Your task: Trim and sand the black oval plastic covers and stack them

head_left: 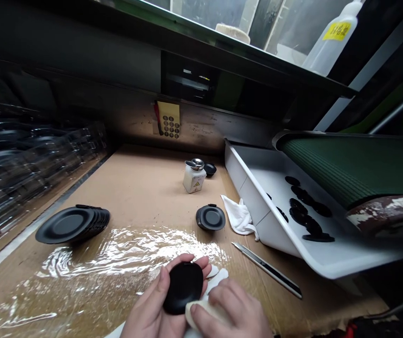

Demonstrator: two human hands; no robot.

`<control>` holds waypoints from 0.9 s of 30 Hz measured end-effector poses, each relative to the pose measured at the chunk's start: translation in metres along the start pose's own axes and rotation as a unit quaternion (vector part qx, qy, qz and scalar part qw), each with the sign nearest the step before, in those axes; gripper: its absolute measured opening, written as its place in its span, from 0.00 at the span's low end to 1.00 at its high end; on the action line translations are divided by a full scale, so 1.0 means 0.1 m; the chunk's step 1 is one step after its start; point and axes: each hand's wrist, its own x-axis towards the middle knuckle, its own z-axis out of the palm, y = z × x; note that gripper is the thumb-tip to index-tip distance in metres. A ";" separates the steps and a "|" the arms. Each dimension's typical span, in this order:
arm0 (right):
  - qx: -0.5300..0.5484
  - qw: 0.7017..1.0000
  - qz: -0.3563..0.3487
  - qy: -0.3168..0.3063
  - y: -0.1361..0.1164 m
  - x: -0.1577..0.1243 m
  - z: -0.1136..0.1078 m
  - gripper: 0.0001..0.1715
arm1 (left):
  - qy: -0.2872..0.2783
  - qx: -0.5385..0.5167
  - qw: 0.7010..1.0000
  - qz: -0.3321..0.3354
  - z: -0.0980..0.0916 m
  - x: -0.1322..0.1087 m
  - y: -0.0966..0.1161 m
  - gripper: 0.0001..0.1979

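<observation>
A rounded, flat black plastic part (184,287) rests in my left hand (154,300), whose fingers curl round its edges. Folded white cloth (204,313) is pinched in my right hand (234,307) and touches the part's lower right edge. More white material (218,278) shows behind my right fingers. Beyond my hands stands a short stack of similar black parts (211,218). A longer, leaning stack of black parts (69,224) is on the left of the table.
A white dispenser bottle (194,180) with a metal top stands mid-table, a black part (209,169) behind it. A white rag (238,217) and a utility knife (268,271) lie right. The white tray (248,190) holds several black parts under a green conveyor belt (349,164). Clear plastic trays (39,159) are stacked left.
</observation>
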 end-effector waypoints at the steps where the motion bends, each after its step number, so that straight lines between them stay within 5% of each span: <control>1: 0.013 0.999 -0.007 -0.034 0.07 0.06 -0.02 0.09 | 0.001 0.006 1.000 0.005 0.01 0.01 0.00 0.18; 5: 0.027 0.988 -0.008 -0.152 0.31 0.37 -0.18 0.13 | 0.010 0.040 0.999 0.023 0.02 0.04 -0.01 0.15; 8: 0.025 0.988 0.017 -0.150 0.30 0.43 -0.20 0.13 | 0.018 0.038 0.999 0.023 0.01 0.05 -0.02 0.14; 15: 0.057 0.994 0.031 -0.092 0.07 0.05 -0.11 0.11 | 0.039 0.038 0.998 0.017 -0.02 0.06 -0.05 0.15; 20: 0.062 0.978 0.080 -0.183 0.30 0.28 -0.17 0.14 | 0.045 0.067 0.996 0.039 0.05 0.03 -0.04 0.13; 27: 0.129 0.974 0.094 -0.158 0.43 0.37 -0.34 0.13 | 0.042 0.061 0.996 0.044 0.05 0.01 -0.03 0.11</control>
